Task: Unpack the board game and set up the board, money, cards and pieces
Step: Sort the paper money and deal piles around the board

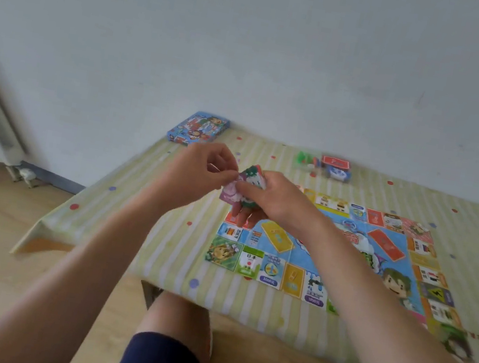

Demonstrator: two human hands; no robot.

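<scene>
**Mid-setup: both hands on the money stack, above the board's corner**

Going from the left: the game box (198,129) is lying flat at the far left corner of the table (157,247), right up against the wall, well clear of everything else.

The left hand (202,168) is hovering above the striped cloth, with thumb and fingertips pinching the left edge of the money stack (242,188). That's a small, colourful bundle, purple and green on the faces I can see. It's too blurry to read anything on it.

The right hand (273,199) is gripping the same stack from the other side, thumb lying on top and fingers curling underneath. So the bundle is being held up in the air between both hands, over the board's far left corner, not touching the table.

Farther back, a clear bag of pieces (309,163) is sitting just beside a red card deck (335,162) and a blue card deck (339,175).

The board (346,256) is lying unfolded and flat on the cloth, spreading off to the right under the right forearm.
</scene>
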